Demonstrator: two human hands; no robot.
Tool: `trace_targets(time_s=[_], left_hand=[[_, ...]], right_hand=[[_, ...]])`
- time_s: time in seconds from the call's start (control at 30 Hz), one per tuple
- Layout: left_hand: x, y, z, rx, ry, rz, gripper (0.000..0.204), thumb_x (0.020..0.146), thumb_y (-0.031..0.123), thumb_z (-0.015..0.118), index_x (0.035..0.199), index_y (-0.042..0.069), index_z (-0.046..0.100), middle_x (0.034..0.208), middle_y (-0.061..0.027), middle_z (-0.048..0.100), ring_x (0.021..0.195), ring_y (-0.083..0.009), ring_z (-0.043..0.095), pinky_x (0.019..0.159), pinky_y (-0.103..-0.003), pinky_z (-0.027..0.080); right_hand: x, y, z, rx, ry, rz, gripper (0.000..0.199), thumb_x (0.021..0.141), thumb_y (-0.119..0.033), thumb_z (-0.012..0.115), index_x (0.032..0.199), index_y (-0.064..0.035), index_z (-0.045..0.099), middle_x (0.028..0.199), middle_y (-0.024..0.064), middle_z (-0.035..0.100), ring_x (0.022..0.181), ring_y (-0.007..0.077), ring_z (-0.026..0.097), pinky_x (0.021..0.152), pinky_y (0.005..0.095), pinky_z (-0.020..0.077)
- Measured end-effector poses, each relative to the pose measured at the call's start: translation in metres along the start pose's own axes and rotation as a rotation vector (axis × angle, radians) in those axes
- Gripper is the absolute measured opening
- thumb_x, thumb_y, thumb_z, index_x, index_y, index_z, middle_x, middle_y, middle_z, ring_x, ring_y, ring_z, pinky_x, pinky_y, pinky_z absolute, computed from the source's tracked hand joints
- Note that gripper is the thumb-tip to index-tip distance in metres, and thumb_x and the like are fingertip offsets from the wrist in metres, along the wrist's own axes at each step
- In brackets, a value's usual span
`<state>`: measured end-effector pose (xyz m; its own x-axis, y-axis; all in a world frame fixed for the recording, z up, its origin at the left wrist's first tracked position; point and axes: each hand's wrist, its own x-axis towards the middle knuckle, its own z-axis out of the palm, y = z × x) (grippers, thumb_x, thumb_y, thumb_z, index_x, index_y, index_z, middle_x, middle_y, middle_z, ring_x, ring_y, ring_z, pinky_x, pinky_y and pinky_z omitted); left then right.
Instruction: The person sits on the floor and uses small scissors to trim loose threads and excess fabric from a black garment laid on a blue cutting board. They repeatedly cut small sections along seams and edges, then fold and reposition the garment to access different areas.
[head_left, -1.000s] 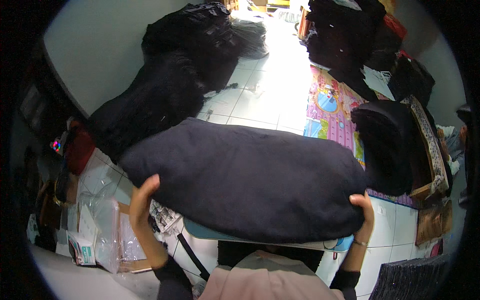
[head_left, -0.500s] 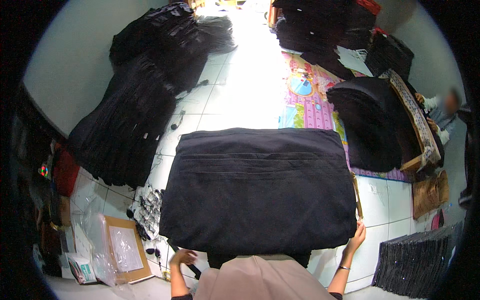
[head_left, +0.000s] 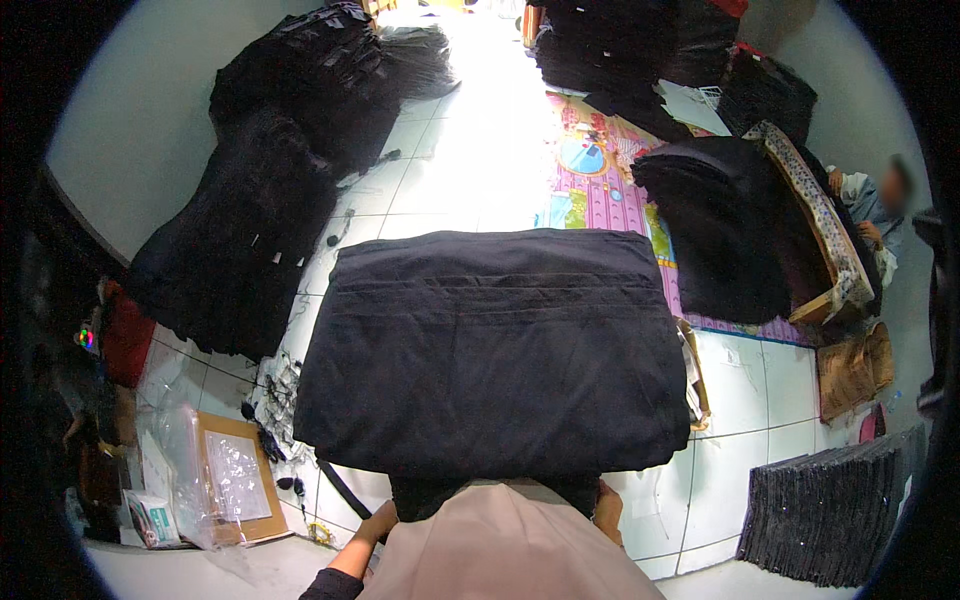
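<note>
A wide stack of folded black cloth (head_left: 490, 380) lies right in front of me, its top layer creased in lines across the far part. My left hand (head_left: 380, 522) is down beside my lap, close to the lower end of a black strap (head_left: 343, 490); whether it touches the strap I cannot tell. On the other side, my right hand (head_left: 608, 508) is low against the black fabric (head_left: 575, 490) below the stack's near edge. The fingers of both hands are mostly hidden. Beige cloth (head_left: 500, 540) covers my lap between them.
Large heaps of black cloth lie at the left (head_left: 240, 220) and right (head_left: 710, 220). A person (head_left: 880, 200) sits behind a wooden frame (head_left: 820, 220) at the right. A dark stack (head_left: 830, 510) stands near right; a cardboard piece (head_left: 240, 480) and clear plastic lie near left.
My right hand has left the stack's right edge and moved inward and down beside my lap. My left hand has shifted slightly inward. The whole view has shifted a little.
</note>
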<state>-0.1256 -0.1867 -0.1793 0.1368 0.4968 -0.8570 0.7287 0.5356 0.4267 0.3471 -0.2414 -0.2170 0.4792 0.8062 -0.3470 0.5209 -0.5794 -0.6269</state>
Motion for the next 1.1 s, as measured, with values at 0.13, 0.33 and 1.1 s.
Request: trace_targets(time_s=[0.13, 0.33, 1.1], left_hand=[[-0.005, -0.001, 0.006, -0.034, 0.041, -0.036, 0.033, 0.086, 0.011, 0.064, 0.119, 0.006, 0.064, 0.108, -0.0130, 0.069, 0.095, -0.0220, 0.067, 0.083, -0.036, 0.054], [-0.005, 0.000, 0.018, -0.087, 0.114, -0.108, 0.033, 0.088, 0.013, 0.063, 0.120, 0.005, 0.062, 0.108, -0.0131, 0.069, 0.097, -0.0222, 0.067, 0.085, -0.037, 0.054], [0.063, -0.024, -0.081, -0.697, 0.713, 0.153, 0.034, 0.095, 0.019, 0.056, 0.125, 0.002, 0.058, 0.110, -0.0132, 0.068, 0.105, -0.0231, 0.065, 0.089, -0.038, 0.053]], right_hand=[[0.006, -0.008, -0.008, -0.068, 0.199, -0.273, 0.009, 0.081, -0.004, 0.057, 0.086, -0.0015, 0.065, 0.084, 0.0174, 0.066, 0.080, 0.0389, 0.062, 0.070, 0.0461, 0.0490], [0.019, -0.041, -0.029, -0.367, 0.528, -0.633, 0.029, 0.081, -0.023, 0.068, 0.100, -0.0020, 0.066, 0.090, 0.0131, 0.066, 0.080, 0.0335, 0.060, 0.076, 0.0408, 0.0477], [0.070, -0.003, -0.064, -0.037, 0.464, -0.431, 0.039, 0.098, -0.033, 0.050, 0.114, -0.0009, 0.064, 0.096, 0.0088, 0.065, 0.087, 0.0226, 0.061, 0.080, 0.0353, 0.0476]])
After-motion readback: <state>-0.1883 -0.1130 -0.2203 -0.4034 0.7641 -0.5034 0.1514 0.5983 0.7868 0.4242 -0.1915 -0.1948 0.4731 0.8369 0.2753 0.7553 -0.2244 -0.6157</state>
